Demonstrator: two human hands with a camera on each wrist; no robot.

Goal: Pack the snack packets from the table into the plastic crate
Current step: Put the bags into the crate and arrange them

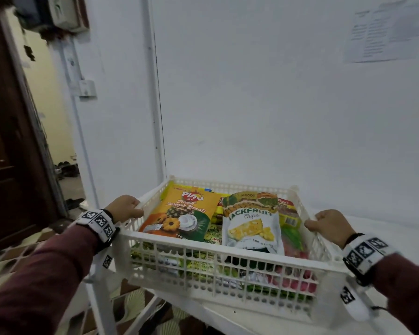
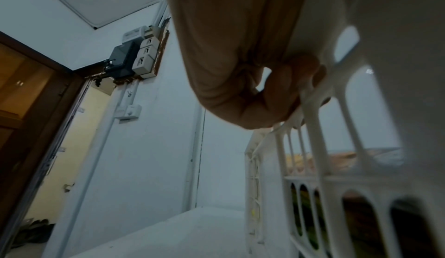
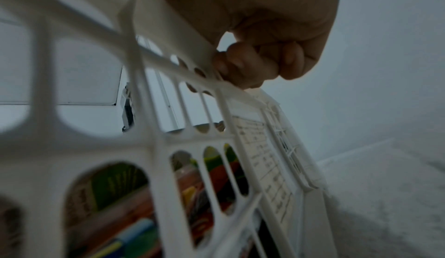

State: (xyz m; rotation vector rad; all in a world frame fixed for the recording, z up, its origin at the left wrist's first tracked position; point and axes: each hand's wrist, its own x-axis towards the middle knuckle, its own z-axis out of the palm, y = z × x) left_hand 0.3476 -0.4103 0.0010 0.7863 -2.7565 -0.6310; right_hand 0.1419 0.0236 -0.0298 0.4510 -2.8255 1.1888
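A white perforated plastic crate (image 1: 218,252) is full of snack packets. An orange pineapple biscuit packet (image 1: 179,213) and a white jackfruit chips packet (image 1: 252,228) lie on top, over green and red packets. My left hand (image 1: 127,207) grips the crate's left rim, fingers curled over it (image 2: 284,90). The crate's right rim is gripped by my right hand (image 1: 327,224), whose fingers wrap it from outside (image 3: 253,65). In the head view the crate sits tilted over the white table (image 1: 228,315), its front left corner past the table's edge.
A white wall (image 1: 276,105) stands close behind the crate. An open doorway with a dark wooden door (image 1: 7,141) lies to the left, shoes on the floor beyond. Below the table's left edge there is patterned floor (image 1: 22,257).
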